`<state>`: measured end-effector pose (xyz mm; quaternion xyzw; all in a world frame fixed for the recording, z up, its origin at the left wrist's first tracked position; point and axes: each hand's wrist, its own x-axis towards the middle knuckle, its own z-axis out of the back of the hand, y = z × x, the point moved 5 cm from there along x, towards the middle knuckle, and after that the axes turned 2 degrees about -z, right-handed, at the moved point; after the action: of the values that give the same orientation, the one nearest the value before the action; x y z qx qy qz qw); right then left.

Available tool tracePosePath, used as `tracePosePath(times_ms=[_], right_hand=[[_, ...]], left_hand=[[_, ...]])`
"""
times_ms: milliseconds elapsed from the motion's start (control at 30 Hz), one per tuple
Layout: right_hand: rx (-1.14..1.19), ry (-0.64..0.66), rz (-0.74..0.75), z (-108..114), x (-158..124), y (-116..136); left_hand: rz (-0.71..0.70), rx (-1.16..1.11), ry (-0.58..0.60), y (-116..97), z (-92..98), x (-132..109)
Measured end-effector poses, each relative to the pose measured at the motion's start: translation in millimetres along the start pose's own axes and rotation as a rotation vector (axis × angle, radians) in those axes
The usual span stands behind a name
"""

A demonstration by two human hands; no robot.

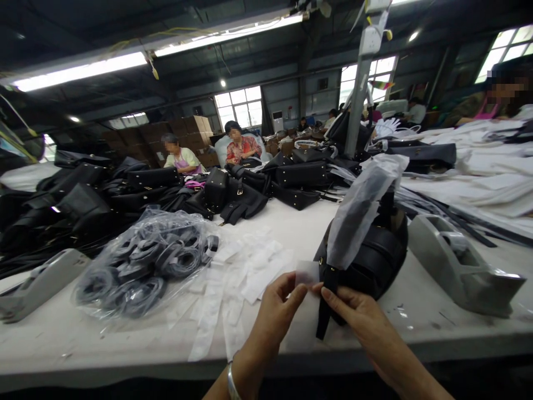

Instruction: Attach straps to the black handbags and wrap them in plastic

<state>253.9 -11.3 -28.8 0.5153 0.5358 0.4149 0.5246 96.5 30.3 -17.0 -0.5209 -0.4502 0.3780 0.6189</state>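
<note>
A black handbag (375, 255) stands on the white table in front of me, its handle wrapped in translucent white paper (353, 222). My left hand (278, 305) pinches a small piece of thin white paper (307, 274) just left of the bag. Beside it, my right hand (353, 311) grips a black strap (327, 311) that hangs down at the bag's near left side. The two hands almost meet at the strap. Several white paper strips (250, 266) lie loose to the left of my hands.
Left of the strips sits a clear plastic bag (150, 261) of rolled grey straps. A grey tape dispenser (462, 266) stands at the right, another (41, 283) at the left. Black handbags (300, 175) are heaped behind. Co-workers (241, 144) sit across the table near a metal post (356, 105).
</note>
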Motion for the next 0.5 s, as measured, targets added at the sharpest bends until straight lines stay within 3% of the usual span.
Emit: tracePosePath(times_ms=[100, 300, 500], right_hand=[[-0.123, 0.048, 0.044, 1, 1, 4], [-0.364, 0.137, 0.042, 8, -8, 14], [-0.153, 0.074, -0.007, 12, -10, 5]], left_hand=[[0.032, -0.059, -0.048, -2, -5.4, 3], [0.148, -0.069, -0.117, 13, 11.9, -9], [0.254, -0.067, -0.124, 32, 25.7, -38]])
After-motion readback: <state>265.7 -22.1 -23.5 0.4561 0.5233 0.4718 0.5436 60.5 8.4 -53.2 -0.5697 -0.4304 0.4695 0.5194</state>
